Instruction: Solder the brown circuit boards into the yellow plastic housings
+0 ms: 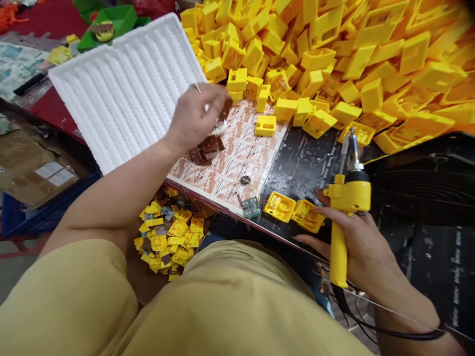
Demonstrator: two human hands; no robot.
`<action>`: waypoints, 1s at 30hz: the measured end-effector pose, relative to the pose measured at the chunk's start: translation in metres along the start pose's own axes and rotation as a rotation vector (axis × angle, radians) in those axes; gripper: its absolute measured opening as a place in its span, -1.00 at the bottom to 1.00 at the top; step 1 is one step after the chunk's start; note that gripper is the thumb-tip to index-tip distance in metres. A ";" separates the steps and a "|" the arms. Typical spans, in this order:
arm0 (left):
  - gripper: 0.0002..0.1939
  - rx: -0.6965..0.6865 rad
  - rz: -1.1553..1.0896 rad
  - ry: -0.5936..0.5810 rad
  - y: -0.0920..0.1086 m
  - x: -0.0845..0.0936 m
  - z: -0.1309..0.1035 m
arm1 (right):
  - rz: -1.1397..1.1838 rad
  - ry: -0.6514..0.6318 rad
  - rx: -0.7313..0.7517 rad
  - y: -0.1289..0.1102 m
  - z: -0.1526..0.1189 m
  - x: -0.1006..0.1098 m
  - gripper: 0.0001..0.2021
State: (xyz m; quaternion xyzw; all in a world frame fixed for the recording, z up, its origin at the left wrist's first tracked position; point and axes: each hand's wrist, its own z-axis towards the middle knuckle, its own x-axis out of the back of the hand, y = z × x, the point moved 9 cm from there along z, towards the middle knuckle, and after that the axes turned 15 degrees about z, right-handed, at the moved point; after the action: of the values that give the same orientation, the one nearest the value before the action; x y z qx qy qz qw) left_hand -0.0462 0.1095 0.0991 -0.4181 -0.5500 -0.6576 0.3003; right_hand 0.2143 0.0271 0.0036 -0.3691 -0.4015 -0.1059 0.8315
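My left hand (196, 116) is closed with a small brown board (225, 106) at its fingertips, above the table beside the white foam tray. Below it lies a loose pile of brown boards (208, 149), partly hidden by the hand. My right hand (358, 242) holds a yellow soldering gun (339, 237), its metal tip pointing away from me. The fingers of that hand also reach the opened yellow case (280, 206), whose second half (308, 216) lies against them. Left of the case are a green circuit board (251, 207) and a small round dark part (245, 180).
A large heap of yellow plastic cases (326, 64) covers the back and right. The ridged white foam tray (137, 84) lies tilted at left. Below the table edge is a pile of yellow cases and boards (174, 237). Green bins (111, 27) stand at far left; a black cable (404, 335) crosses my right wrist.
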 end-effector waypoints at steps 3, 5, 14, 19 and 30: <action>-0.53 0.088 -0.249 0.006 -0.005 0.005 0.001 | 0.017 0.024 0.051 -0.012 0.011 0.009 -0.44; -0.60 0.113 -0.442 0.002 -0.004 0.002 0.004 | 0.057 0.131 0.081 -0.025 0.019 0.025 -0.49; -0.80 0.200 -1.241 -0.765 0.093 -0.133 -0.024 | 0.398 0.307 0.130 -0.063 0.048 0.057 -0.56; -0.66 0.304 -1.361 -0.895 0.099 -0.163 -0.053 | 0.383 0.473 0.138 -0.064 0.033 0.068 -0.57; -0.66 -0.090 -0.575 -0.211 0.067 -0.075 -0.045 | 0.266 0.395 -0.020 -0.058 0.028 0.062 -0.67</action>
State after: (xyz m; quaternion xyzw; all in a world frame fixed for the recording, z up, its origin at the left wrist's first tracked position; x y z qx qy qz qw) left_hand 0.0367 0.0468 0.0622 -0.3245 -0.6441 -0.6923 0.0244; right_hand 0.2108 0.0132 0.0914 -0.3990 -0.1778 -0.0696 0.8968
